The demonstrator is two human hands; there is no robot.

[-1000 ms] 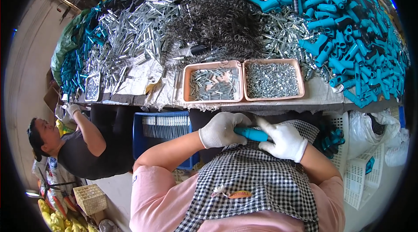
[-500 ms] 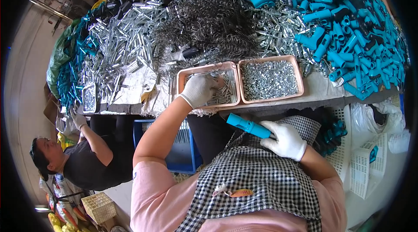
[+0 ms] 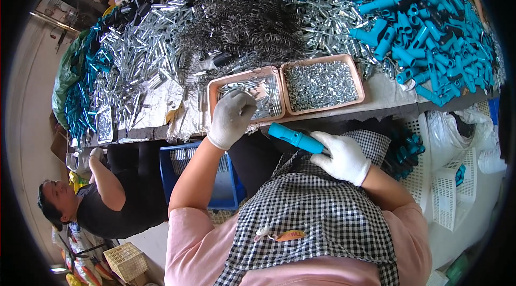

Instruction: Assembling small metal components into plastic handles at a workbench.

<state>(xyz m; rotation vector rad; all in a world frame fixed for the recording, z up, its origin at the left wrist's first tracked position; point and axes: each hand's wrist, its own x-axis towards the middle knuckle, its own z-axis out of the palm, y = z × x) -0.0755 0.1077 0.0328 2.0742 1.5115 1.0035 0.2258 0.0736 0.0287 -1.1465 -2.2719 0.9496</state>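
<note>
My right hand [image 3: 341, 157], in a white knitted glove, is wrapped round a teal plastic tool housing [image 3: 294, 138], a tube shape that points up and to the left above my lap. My left hand [image 3: 232, 117], gloved too, is over the near edge of a pink tray of metal pins [image 3: 262, 87]. Its fingers are curled together, and whatever they hold is hidden. Beside that tray stands another pink tray filled with small metal parts [image 3: 321, 86].
Behind the trays lie heaps of dark springs [image 3: 242, 20], shiny metal rods [image 3: 153, 44] and teal housings [image 3: 430, 39]. A blue crate [image 3: 223, 192] stands below the table edge. On the left sits a co-worker [image 3: 121, 200]; white baskets [image 3: 451, 194] are at right.
My left hand has drawn back from inside the pin tray toward its near edge, fingers now curled. The view has shifted slightly; my right hand still grips the teal housing.
</note>
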